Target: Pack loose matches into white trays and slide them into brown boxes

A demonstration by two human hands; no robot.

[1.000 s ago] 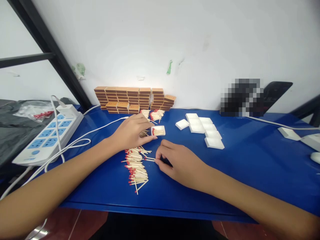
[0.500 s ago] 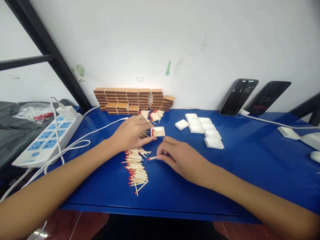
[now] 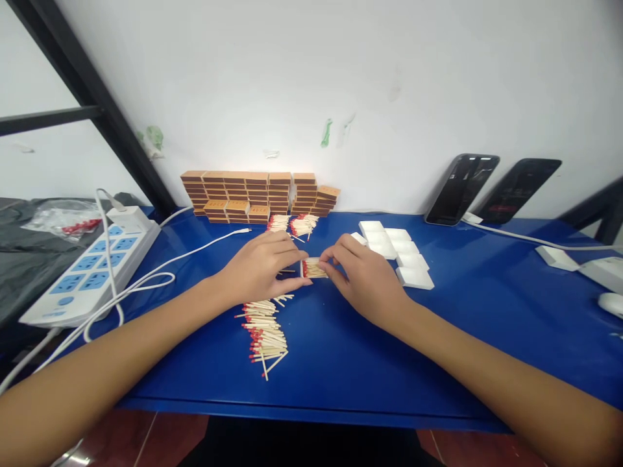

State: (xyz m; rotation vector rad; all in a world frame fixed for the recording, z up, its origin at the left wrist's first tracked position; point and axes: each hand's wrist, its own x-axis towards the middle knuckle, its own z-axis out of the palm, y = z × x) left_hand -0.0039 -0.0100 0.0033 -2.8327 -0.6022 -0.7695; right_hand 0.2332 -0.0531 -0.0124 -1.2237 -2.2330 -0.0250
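Observation:
A small white matchbox tray (image 3: 302, 268) with red-tipped matches lying in it sits on the blue table in front of me. Thumb and fingers of my left hand (image 3: 260, 267) grip the tray's left end. Over its right end, my right hand (image 3: 363, 275) pinches a match, mostly hidden by the fingers, down among the others. Nearer to me spreads a long pile of loose matches (image 3: 263, 331), heads mostly to the left. Two smaller clumps of matches (image 3: 304, 225) lie behind the tray. White empty trays (image 3: 413, 261) are grouped to the right, one partly covered by my right hand.
Stacked brown matchboxes (image 3: 233, 188) stand against the wall. A power strip (image 3: 92, 272) with white cables (image 3: 168, 275) lies at the left. Two phones (image 3: 460, 189) lean on the wall at the right, near white adapters (image 3: 557, 257). The table's front edge (image 3: 311, 418) runs close to me.
My right hand has moved up with its match, from beside the loose pile to the tray. The tray and my left hand have shifted slightly right and nearer to me.

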